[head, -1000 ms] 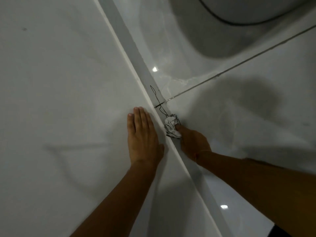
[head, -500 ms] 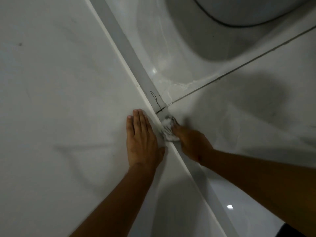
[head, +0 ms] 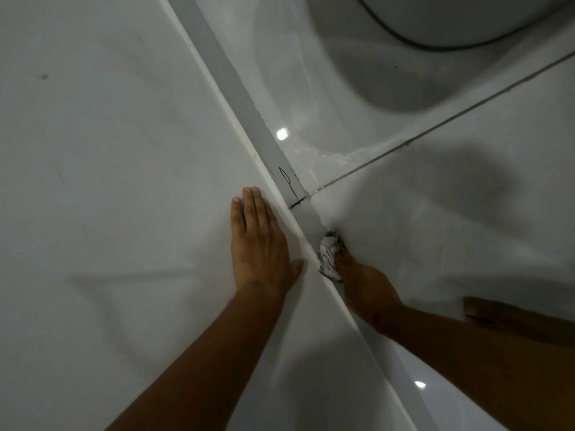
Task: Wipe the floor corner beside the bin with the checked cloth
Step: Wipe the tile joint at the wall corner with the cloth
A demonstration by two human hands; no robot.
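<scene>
Cloth (head: 329,256): bunched small, just right of frame centre, pinched in the right hand (head: 364,287) and pressed into the seam where floor (head: 435,244) meets skirting (head: 249,119). Best kept wadded tight, fingertips driving it deep into the angle, stroking along the seam rather than across. Worth carrying on toward the grout line (head: 404,144) and the stray hair (head: 287,181) above centre. Left hand (head: 261,244) flat on the wall (head: 109,150), fingers pressed together, bracing. Bin (head: 466,17) at upper right, well apart from the cloth.
</scene>
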